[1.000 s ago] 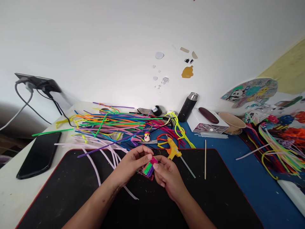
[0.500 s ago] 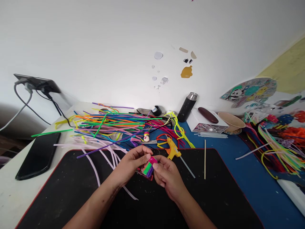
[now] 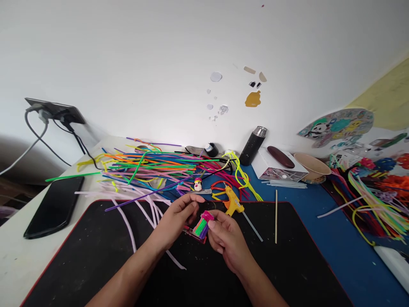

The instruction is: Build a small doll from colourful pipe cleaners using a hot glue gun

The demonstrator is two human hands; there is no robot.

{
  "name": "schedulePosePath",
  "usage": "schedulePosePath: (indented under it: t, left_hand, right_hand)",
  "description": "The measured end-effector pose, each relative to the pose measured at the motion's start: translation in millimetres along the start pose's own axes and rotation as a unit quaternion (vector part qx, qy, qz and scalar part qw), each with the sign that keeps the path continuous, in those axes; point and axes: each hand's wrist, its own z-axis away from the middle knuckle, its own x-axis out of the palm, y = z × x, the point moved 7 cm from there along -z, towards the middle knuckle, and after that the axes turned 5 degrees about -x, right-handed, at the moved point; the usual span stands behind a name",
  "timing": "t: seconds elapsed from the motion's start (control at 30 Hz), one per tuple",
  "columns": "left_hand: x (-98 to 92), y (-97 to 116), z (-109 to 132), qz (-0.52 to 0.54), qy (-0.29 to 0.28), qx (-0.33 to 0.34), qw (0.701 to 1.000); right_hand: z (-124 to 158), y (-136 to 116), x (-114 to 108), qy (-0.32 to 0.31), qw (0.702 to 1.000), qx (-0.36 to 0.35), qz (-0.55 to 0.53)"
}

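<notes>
A small bundle of pipe cleaners [image 3: 202,227], striped orange, green and purple with a pink band at its top, is pinched between the thumb and fingers of my right hand [image 3: 226,234]. My left hand [image 3: 180,217] is just left of the bundle, apart from it. Its index finger is stretched out and the thumb lies below, with no object visible between them; the other fingers curl partly out of sight. Under the bundle, a flat red-edged item [image 3: 189,230] lies on the black mat [image 3: 262,273], mostly hidden.
Loose pipe cleaners [image 3: 153,164] are heaped behind the mat. A yellow glue gun [image 3: 234,202] with a glue stick, scissors [image 3: 204,192] and a small figurine [image 3: 197,184] lie ahead. A wooden stick [image 3: 276,217] is to the right, a phone [image 3: 54,207] left, a black flask [image 3: 253,146] behind.
My left hand has let go of the bundle's pink top and moved slightly away. My right hand keeps hold of it. The view has shifted a little.
</notes>
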Motion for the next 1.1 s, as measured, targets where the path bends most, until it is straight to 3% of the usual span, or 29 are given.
schedulePosePath:
  t: [0.27, 0.63, 0.83, 1.1]
  left_hand:
    - [4.6, 11, 6, -0.037, -0.04, 0.036, 0.998]
    - [12.3, 8, 7, -0.037, -0.083, -0.007, 0.996]
    - [11.2, 4, 6, -0.02, -0.079, -0.025, 0.996]
    - [-0.5, 0, 0, -0.006, -0.02, -0.015, 1.0]
  right_hand:
    - [-1, -2, -3, -0.001, 1.0, 0.001, 0.009]
    - [1, 1, -1, -0.017, 1.0, 0.002, 0.015]
    - [0, 0, -2, -0.016, 1.0, 0.002, 0.013]
    - [2, -3, -1, -0.01, 1.0, 0.003, 0.011]
